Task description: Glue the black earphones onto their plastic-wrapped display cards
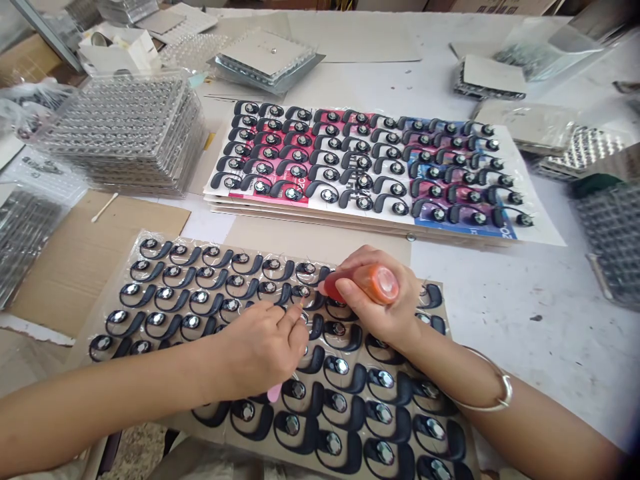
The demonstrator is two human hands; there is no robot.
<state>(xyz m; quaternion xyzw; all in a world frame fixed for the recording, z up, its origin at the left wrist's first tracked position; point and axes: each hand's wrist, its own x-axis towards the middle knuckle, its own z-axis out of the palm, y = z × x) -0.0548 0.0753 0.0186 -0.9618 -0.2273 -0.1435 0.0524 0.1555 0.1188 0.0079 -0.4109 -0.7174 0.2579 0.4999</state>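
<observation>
The right grip [385, 327] is clasping an orange bottle [367, 283], fingers wrapped around it, and is pointing the narrow end at the black hooks [350, 339]; the left grip [260, 347] is clasping what looks like a pink stick [274, 392], fingers folded tight, the tip too small to make out. The hooks are lying in rows on a brown board [111, 297] on the table [560, 347], under the 2 grips. Good handling is probably calling for steady wrists, light pressure on the soft-looking bottle, a tip just clear of the hooks, and a left forearm brushing nothing below. The hooks are looking smooth and dark, each swelling into a fat tail and carrying a round, faceted, glassy stone [339, 403]. Beyond, clear trays [135, 133] are standing in a ridged, glinting pile.
</observation>
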